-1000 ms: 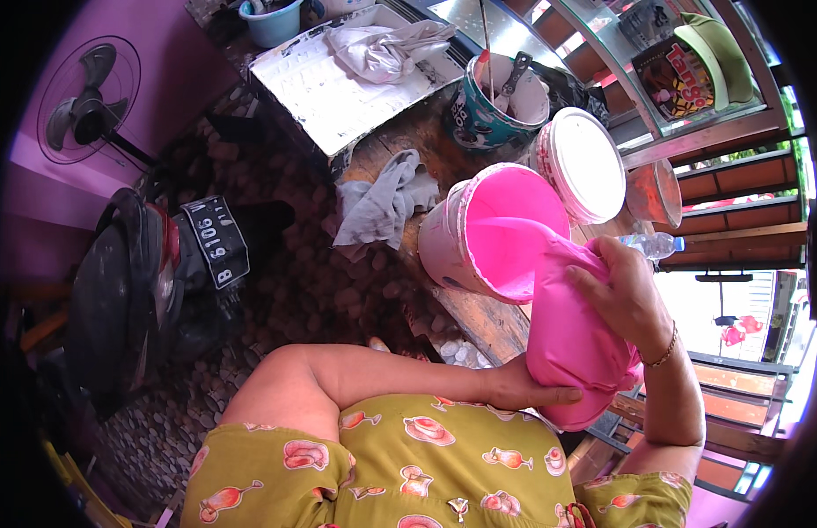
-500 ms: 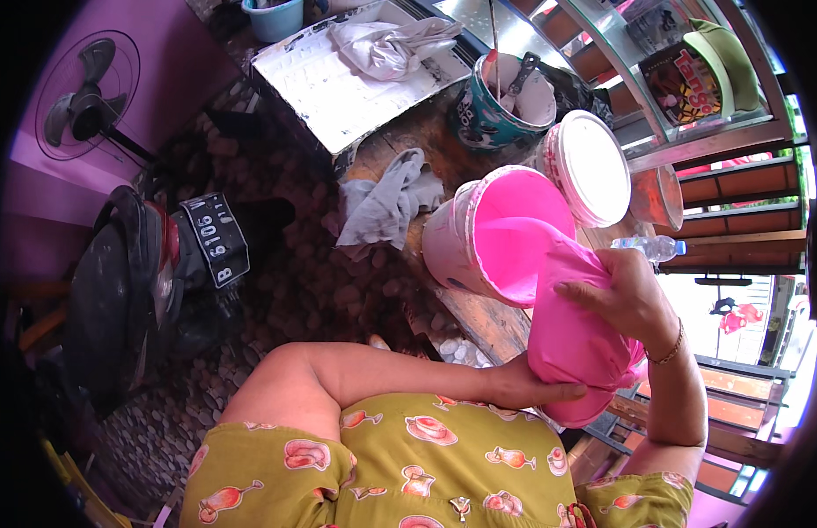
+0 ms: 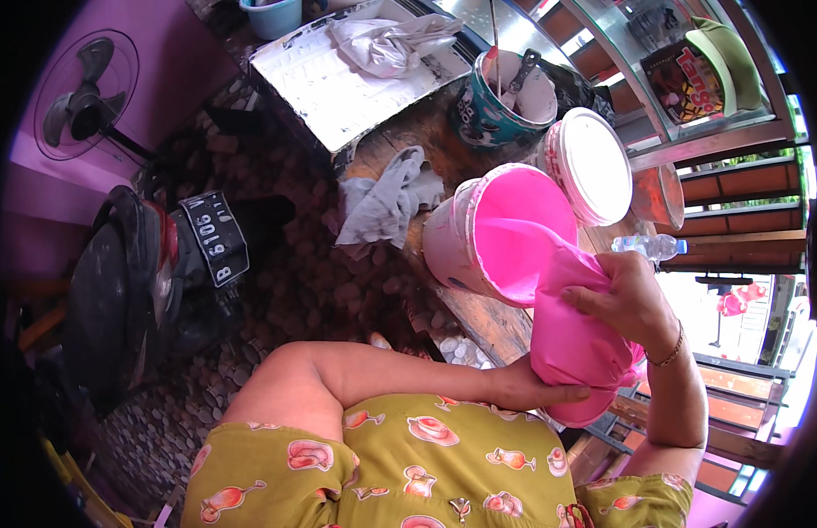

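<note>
A bulging, smooth pink bag, soft like thin plastic, slants between my hands, its narrow upper end reaching into the mouth of a white bucket. The inside of that bucket is coated bright pink. My right hand grips the bag's upper right side, thumb laid across the front. Lower down, my left hand cups the bag's rounded bottom, its fingers mostly hidden behind it. I cannot tell whether anything flows out of the bag. A gathered knot of pink material sticks out at the bag's lower right.
Beside the bucket stand a white-lidded tub, a teal bucket with tools in it and a water bottle. A grey rag hangs over the wooden bench edge. A paint-smeared white tray lies beyond; a motorbike and a fan stand left.
Almost nothing differs. The bag and both hands have shifted very slightly to the right; my grip is the same.
</note>
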Demonstrator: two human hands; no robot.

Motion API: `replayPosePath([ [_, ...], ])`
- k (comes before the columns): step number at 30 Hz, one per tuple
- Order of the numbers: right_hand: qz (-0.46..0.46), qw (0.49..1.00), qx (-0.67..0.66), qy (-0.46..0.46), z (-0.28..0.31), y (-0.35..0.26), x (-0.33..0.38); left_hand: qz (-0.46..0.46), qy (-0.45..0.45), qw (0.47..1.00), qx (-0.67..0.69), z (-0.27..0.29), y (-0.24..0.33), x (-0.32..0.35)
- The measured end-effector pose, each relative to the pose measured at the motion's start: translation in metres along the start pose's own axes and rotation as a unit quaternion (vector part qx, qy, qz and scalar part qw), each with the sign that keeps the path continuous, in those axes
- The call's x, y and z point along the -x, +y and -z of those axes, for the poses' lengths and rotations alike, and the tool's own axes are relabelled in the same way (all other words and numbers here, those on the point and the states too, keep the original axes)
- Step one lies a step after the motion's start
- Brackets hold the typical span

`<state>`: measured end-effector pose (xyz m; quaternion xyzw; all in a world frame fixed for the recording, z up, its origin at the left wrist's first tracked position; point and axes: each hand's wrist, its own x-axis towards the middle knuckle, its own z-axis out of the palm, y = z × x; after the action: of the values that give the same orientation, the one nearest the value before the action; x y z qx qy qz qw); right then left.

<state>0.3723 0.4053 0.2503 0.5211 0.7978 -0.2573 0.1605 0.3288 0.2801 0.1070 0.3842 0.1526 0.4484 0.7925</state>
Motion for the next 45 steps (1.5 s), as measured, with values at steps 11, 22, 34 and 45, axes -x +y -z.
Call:
replayPosePath([
  [11, 0.015, 1.000, -0.006, 0.007, 0.001, 0.007, 0.005, -0.006, -0.003, 1.000, 0.009, -0.005, -0.006, -0.006],
  [22, 0.012, 0.999, 0.033, -0.006, 0.004, 0.004, 0.005, -0.017, -0.005, 1.000, 0.006, -0.008, -0.007, -0.011],
  [34, -0.002, 0.999, 0.043, -0.005, 0.005, 0.006, 0.002, -0.018, 0.014, 1.000, -0.001, -0.007, -0.002, -0.012],
  [45, 0.024, 0.987, 0.152, -0.053, 0.015, -0.007, -0.005, -0.011, 0.005, 0.999, -0.035, -0.007, 0.007, -0.015],
])
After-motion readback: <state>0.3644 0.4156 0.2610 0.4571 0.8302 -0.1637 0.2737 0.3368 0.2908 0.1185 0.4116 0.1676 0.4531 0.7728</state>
